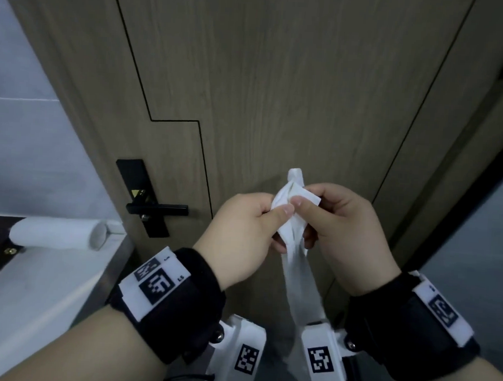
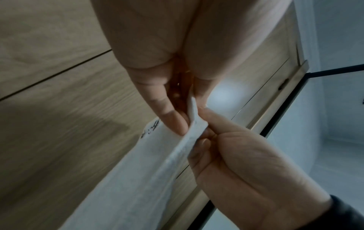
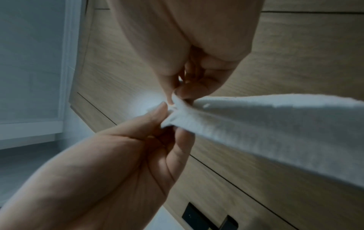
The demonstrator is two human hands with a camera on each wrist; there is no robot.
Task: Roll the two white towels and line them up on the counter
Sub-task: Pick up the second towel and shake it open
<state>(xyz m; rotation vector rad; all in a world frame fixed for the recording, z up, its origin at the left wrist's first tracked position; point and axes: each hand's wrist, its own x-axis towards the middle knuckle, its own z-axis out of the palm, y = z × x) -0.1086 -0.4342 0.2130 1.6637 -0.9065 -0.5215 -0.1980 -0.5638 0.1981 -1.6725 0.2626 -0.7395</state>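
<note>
My left hand (image 1: 243,233) and right hand (image 1: 344,233) both pinch the top edge of the towel (image 1: 295,251), thumb against fingers, the two pinches almost touching. The towel is soft white terry with a flat hemmed edge, bunched into a small crumpled peak above my thumbs; from there it hangs as one narrow, folded strip toward 6 o'clock, passing between my wrists. In the left wrist view dark stitched marks show near its edge, too blurred to read.

Behind the hands stands a door (image 1: 279,89) of pale wood grain, cut by thin dark grooves. At 9 o'clock from the grip sits its handle (image 1: 157,208), a matt black lever on a long black plate.

Further out toward 9 o'clock, the roll (image 1: 55,234), a neat white cylinder of the same cloth, lies on the counter (image 1: 28,309), a smooth white slab, well apart from my hands. Black straps with white coded tags wrap both wrists.
</note>
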